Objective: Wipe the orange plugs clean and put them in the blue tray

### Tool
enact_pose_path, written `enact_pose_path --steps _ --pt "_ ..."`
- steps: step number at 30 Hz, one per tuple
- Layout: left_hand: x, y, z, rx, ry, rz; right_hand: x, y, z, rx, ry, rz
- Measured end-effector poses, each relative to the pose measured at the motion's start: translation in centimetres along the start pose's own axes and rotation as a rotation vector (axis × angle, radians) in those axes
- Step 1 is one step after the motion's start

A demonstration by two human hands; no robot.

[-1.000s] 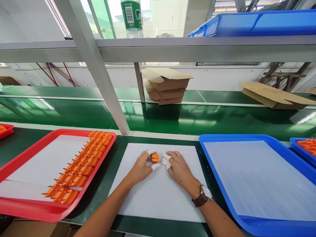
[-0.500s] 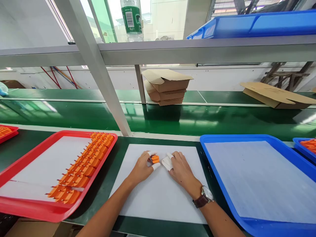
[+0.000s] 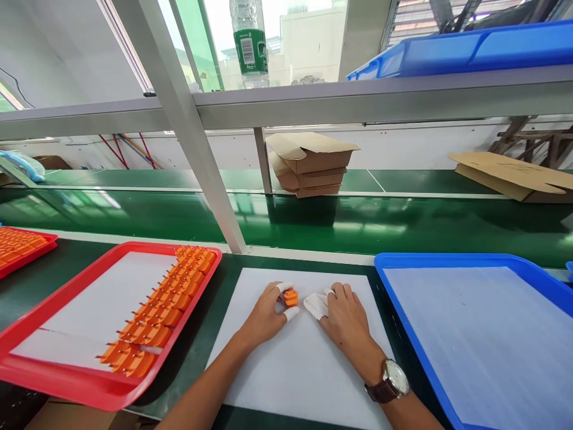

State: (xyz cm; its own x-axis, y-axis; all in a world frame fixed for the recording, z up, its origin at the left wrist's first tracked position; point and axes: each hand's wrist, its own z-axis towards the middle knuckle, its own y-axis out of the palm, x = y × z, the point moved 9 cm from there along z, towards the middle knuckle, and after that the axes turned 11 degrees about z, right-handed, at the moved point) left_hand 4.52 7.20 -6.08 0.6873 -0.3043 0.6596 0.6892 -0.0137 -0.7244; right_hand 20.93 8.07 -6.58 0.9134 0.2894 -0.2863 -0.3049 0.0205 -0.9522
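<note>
My left hand (image 3: 267, 312) pinches a small orange plastic part (image 3: 290, 297) between thumb and forefinger, both capped with white finger cots, just above the white sheet (image 3: 295, 364). My right hand (image 3: 342, 310) rests on the sheet a short way right of the part, its fingers curled and its cot-covered tips pressed together; whether anything is in them is hidden. A watch sits on the right wrist. The red tray (image 3: 54, 382) at the left holds several rows of the same orange parts (image 3: 165, 298) along its right side.
A blue tray (image 3: 452, 263) lined with white foam lies at the right. Behind runs a green conveyor belt (image 3: 313, 221) with a slanted metal post (image 3: 197, 149), stacked cardboard boxes (image 3: 311, 164) and flattened cardboard (image 3: 514, 176). A second red tray (image 3: 22, 242) sits far left.
The view has shifted down and left. My right hand has drawn a little away from the orange part, which stays pinched in my left hand.
</note>
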Motion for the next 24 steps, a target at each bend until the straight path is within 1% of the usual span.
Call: enact_pose_path --steps 4,7,11,14,16,18,21,24 --pt "-0.3 0.3 -0.1 -0.011 -0.009 -0.028 0.0 0.1 -0.1 -0.017 0.003 -0.010" --pt "-0.4 0.3 -0.1 -0.005 -0.009 -0.090 -0.4 0.0 -0.3 0.013 -0.024 0.022" --pt "-0.8 0.6 -0.2 -0.045 -0.020 -0.140 -1.3 0.1 -0.6 0.058 -0.122 0.092" --pt "-1.0 0.8 -0.2 -0.080 -0.032 -0.133 -1.7 1.0 -0.6 0.066 -0.204 0.116" --pt "-1.0 0.8 -0.2 -0.085 -0.029 -0.126 -1.7 1.3 -0.6 0.102 -0.255 0.151" --pt "-0.5 0.7 -0.1 -0.072 0.009 -0.133 -1.6 0.8 -0.7 0.183 -0.306 0.259" --pt "0.4 0.5 -0.2 -0.039 0.080 -0.135 -1.9 -0.8 -1.3 0.287 -0.416 0.534" --pt "0.9 0.4 -0.3 -0.021 0.117 -0.102 -2.7 -1.8 -1.7 0.278 -0.510 0.759"
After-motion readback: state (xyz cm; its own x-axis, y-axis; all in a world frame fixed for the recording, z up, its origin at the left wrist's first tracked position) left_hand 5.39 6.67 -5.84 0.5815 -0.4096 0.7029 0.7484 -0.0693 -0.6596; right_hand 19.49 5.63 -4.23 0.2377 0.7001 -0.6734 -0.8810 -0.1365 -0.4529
